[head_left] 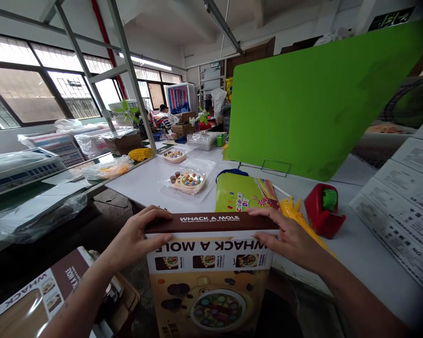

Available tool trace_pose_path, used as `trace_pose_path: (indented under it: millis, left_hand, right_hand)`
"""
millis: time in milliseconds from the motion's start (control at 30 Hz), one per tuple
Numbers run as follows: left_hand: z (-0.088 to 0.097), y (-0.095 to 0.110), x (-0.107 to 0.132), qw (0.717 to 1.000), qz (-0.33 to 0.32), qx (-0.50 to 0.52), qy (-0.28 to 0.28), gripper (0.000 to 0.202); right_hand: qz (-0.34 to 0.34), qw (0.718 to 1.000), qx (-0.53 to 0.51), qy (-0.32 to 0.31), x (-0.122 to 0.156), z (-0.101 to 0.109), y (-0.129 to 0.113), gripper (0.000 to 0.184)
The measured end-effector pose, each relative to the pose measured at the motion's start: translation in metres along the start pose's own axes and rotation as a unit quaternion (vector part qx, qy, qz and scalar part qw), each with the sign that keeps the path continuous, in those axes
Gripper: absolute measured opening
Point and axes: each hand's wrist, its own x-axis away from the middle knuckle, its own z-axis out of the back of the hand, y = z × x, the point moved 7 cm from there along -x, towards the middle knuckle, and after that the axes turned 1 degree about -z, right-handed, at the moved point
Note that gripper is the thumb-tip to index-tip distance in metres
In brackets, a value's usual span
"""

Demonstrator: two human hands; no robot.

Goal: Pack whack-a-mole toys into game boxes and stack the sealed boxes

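A brown and yellow "Whack A Mole" box point(208, 277) stands upright in front of me at the table's near edge. My left hand point(137, 237) grips its top left corner, fingers over the brown lid flap and thumb on the front face. My right hand point(289, 237) holds the top right corner the same way, fingers curled over the flap. Just behind the box lies a green printed bag point(237, 193).
A red tape dispenser point(323, 210) and yellow plastic pieces point(296, 211) sit right of the box. Toy boards in clear trays point(189, 182) lie on the white table point(144, 183). A green panel point(313, 103) stands behind. Flat cartons point(402, 197) lie right. Another box point(31, 295) lies lower left.
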Motion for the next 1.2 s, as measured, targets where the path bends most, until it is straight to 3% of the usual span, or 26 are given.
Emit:
trace_pose_path:
  millis: [233,433,567,633,733,867,933,1000,1100,1200]
  left_hand:
    - [0.005,0.008,-0.001,0.999,-0.033,-0.013,-0.017,0.021]
    - [-0.001,-0.003,0.017,0.989,-0.087,-0.094,-0.074,0.050]
    - [0.004,-0.017,0.027,0.980,-0.099,-0.167,-0.043,0.053]
    - [0.002,-0.010,0.031,0.969,-0.123,-0.212,0.004,0.055]
    - [-0.018,0.021,0.031,0.941,-0.186,-0.271,0.083,0.056]
    - [-0.073,0.064,0.017,0.924,-0.244,-0.282,0.082,0.053]
    - [-0.094,0.073,0.009,0.922,-0.239,-0.292,0.090,0.046]
    - [-0.104,0.075,0.003,0.920,-0.224,-0.304,0.110,0.040]
    - [-0.111,0.075,0.002,0.915,-0.229,-0.304,0.136,0.036]
    - [-0.113,0.076,0.006,0.911,-0.245,-0.296,0.150,0.037]
  right_hand:
    - [0.037,0.999,0.005,-0.018,-0.008,0.007,-0.018,0.036]
    - [0.021,0.998,-0.040,-0.035,0.004,0.003,0.003,0.048]
    - [0.033,0.995,-0.091,0.022,0.009,0.000,0.011,0.041]
    - [0.068,0.992,-0.088,0.052,0.009,-0.003,0.006,0.032]
    - [0.117,0.987,-0.053,0.095,0.011,-0.005,-0.007,0.026]
    - [0.102,0.990,-0.037,0.087,0.017,-0.003,-0.010,0.026]
    - [0.056,0.993,-0.047,0.087,0.022,0.007,0.008,0.028]
    - [-0.034,0.985,-0.052,0.162,0.031,0.037,0.046,0.028]
    - [-0.193,0.921,-0.021,0.337,0.058,0.100,0.122,0.028]
    - [-0.281,0.864,0.019,0.418,0.078,0.146,0.185,0.020]
